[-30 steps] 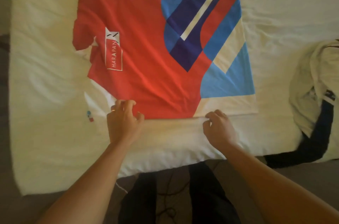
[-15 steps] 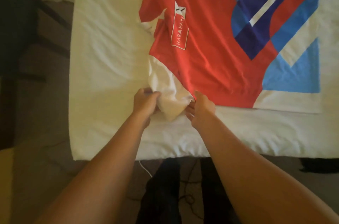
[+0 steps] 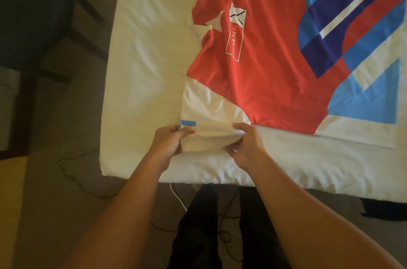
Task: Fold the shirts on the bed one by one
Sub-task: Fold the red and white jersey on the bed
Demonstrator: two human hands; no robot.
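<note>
Both hands [image 3: 206,143] pinch the white sleeve [image 3: 207,114] of the shirt [image 3: 264,66], seemingly lying collar-leftward across the bed [image 3: 149,53].

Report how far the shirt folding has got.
Done: the red shirt lies spread flat on the bed. In hand: the left hand and right hand grip its white sleeve at the near edge. Left: every fold; none shows yet.

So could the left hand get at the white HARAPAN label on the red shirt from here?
Probably yes: the label lies exposed on the shirt, nothing over it, but the left hand would first have to release the white sleeve.
</note>
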